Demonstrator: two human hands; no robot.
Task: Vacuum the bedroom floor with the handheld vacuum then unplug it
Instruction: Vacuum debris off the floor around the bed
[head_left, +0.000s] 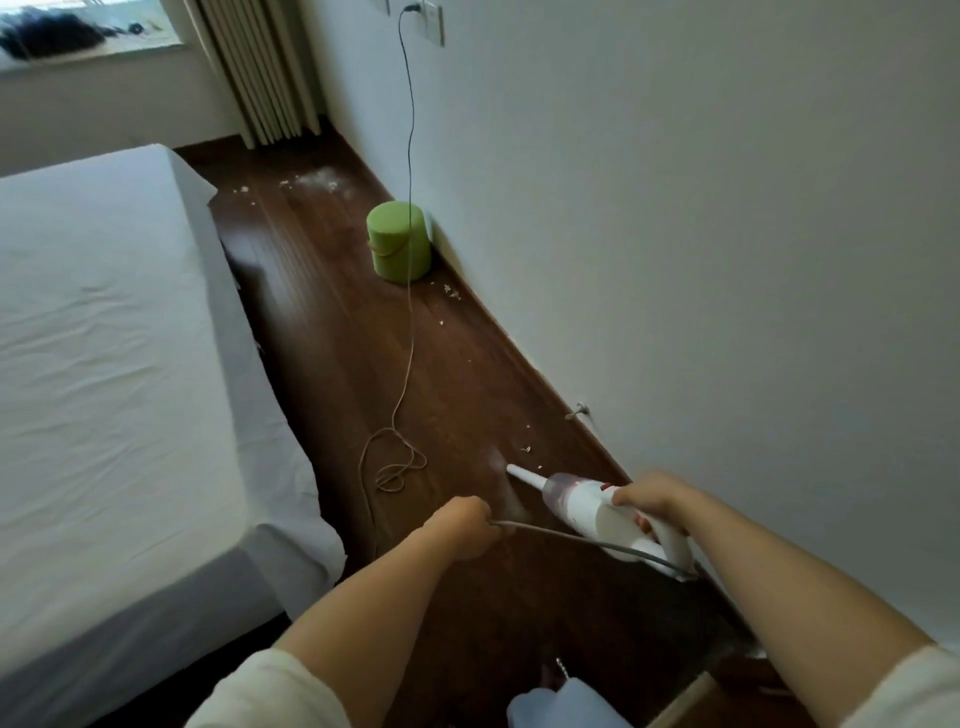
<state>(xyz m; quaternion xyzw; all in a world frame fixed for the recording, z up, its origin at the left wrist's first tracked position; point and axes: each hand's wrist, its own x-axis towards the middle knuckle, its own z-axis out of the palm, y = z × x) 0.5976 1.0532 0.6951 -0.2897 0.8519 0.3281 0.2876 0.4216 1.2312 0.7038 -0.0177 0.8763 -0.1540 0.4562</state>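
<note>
My right hand grips the handle of a white handheld vacuum. Its narrow nozzle points left and down toward the dark wooden floor. My left hand holds the vacuum's cord close to the machine. From there the cord loops on the floor, then rises along the wall to a plug in the wall socket at the top. White crumbs lie just beyond the nozzle; more are scattered by the wall and at the far end of the floor.
A bed with a white sheet fills the left side. A green cylindrical stool stands against the white wall. A radiator stands in the far corner under the window. A small door stop sticks out at the skirting.
</note>
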